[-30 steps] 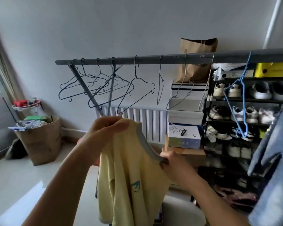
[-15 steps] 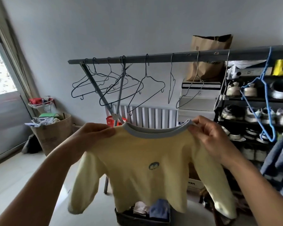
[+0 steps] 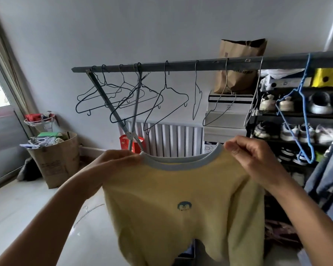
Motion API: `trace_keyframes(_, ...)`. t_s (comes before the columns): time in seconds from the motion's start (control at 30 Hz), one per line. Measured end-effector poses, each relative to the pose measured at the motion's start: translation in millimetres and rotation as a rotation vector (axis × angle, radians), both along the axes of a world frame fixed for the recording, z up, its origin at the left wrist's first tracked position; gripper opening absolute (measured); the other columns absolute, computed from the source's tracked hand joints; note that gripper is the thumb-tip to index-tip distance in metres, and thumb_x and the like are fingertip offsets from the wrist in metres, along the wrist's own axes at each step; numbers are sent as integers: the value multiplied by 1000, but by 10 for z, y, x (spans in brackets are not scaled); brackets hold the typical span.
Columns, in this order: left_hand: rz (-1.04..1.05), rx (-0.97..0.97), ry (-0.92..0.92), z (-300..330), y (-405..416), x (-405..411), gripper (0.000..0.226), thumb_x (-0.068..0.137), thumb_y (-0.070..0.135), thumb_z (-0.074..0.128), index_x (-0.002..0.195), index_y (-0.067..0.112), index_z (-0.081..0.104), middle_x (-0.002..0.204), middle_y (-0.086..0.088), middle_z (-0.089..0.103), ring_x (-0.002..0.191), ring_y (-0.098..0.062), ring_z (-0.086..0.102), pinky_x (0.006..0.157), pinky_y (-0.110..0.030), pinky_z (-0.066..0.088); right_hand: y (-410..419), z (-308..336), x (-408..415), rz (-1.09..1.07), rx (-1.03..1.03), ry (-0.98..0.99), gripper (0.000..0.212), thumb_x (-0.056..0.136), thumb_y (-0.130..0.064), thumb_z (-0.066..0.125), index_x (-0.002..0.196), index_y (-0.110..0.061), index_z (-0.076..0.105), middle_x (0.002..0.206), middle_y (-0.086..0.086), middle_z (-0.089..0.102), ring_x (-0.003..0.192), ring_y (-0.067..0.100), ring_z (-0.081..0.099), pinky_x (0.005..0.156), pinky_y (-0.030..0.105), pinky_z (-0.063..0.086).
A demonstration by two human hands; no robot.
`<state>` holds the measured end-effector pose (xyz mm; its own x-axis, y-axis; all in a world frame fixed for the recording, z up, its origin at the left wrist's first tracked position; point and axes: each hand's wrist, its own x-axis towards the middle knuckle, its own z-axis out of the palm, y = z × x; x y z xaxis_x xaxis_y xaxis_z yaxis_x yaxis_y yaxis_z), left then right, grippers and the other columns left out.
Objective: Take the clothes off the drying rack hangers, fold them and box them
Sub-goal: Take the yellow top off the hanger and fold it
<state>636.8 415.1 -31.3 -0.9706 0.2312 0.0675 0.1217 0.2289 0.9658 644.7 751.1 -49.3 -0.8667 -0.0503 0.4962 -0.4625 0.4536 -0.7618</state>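
Below rack bar (image 3: pixel 181 64): yellow top (image 3: pixel 181 189), grey collar, penguin emblem; both hands pinch shoulders, left hand (image 3: pixel 113 162), right hand (image 3: pixel 252 156).

pale floor (image 3: pixel 23 208), cardboard bin (image 3: pixel 56 160), wire hanger (image 3: pixel 87 214)

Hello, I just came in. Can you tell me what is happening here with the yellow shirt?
A person is holding a yellow shirt up in front of them. The left hand and the right hand each pinch a shoulder beside the grey collar, so it hangs spread flat, off any hanger. Behind it, the rack bar carries only bare wire hangers. The shirt is not folded yet.
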Motion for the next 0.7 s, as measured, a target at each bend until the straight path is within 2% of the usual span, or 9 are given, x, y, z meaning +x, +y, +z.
trace_keyframes(0.03, 11, -1, -17, 16, -5, 1, 15, 76, 36, 74, 82, 23, 80, 86, -5, 76, 76, -17, 72, 70, -25, 60, 51, 32, 13, 17, 57, -51, 59, 82, -70, 51, 76, -12, 58, 51, -3, 42, 48, 11, 41, 54, 32, 33)
trace_keyframes(0.07, -18, -22, -23, 22, -14, -6, 22, 79, 40, 74, 86, 21, 80, 89, -8, 76, 80, -20, 73, 72, -27, 60, 84, 62, 29, 36, 96, -105, 68, 78, -75, 50, 80, -8, 59, 56, 6, 53, 51, 22, 52, 58, 38, 43)
trace_keyframes(0.13, -70, -52, 7, 15, -5, -12, 42, 73, 50, 76, 94, 13, 78, 93, -13, 75, 83, -25, 71, 70, -29, 58, 118, 93, 54, 99, 77, -171, 70, 75, -73, 57, 89, -4, 64, 84, 33, 60, 75, 46, 60, 75, 50, 49)
trace_keyframes(0.2, -45, -14, 32, 7, 9, -12, 49, 65, 50, 76, 92, 10, 76, 87, -13, 72, 78, -24, 67, 65, -27, 56, 86, 134, 97, 144, -26, -171, 46, 74, -54, 69, 83, -10, 70, 86, 32, 58, 76, 36, 58, 76, 43, 43)
trace_keyframes(0.27, -28, 28, 47, -12, 36, -8, 45, 71, 45, 75, 93, 6, 73, 85, -16, 69, 77, -24, 64, 65, -29, 52, 75, 161, 124, 169, -140, -218, 18, 74, -32, 77, 77, -15, 73, 78, 19, 61, 77, 24, 57, 79, 36, 41)
trace_keyframes(0.33, 1, 36, 72, -44, 87, 4, 39, 76, 39, 72, 93, 3, 71, 83, -18, 65, 76, -27, 60, 67, -32, 47, 73, 137, 123, 181, -225, -286, 9, 72, -26, 76, 73, -18, 74, 77, 8, 64, 76, 17, 60, 79, 31, 43)
trace_keyframes(0.47, 224, 38, 100, -131, 333, -42, 35, 84, 35, 73, 89, 0, 69, 76, -16, 58, 72, -24, 52, 65, -33, 38, -59, 23, 20, -90, -263, -280, 17, 81, -24, 76, 67, -15, 71, 61, -1, 67, 60, 13, 61, 60, 25, 47)
trace_keyframes(0.53, 301, 33, 111, -174, 516, -44, 34, 89, 33, 68, 86, -1, 69, 71, -15, 55, 67, -22, 48, 63, -34, 36, -189, -49, -30, -238, -237, -241, 20, 84, -25, 73, 67, -14, 70, 55, -4, 65, 56, 13, 58, 54, 23, 43)
trace_keyframes(0.7, 385, 41, 140, -240, 921, 31, 30, 94, 33, 60, 82, 6, 65, 58, 0, 45, 45, -4, 38, 45, -23, 32, -507, -106, 8, -333, -157, -181, 20, 94, -27, 58, 76, -18, 56, 69, -3, 57, 60, 8, 50, 53, 26, 35)
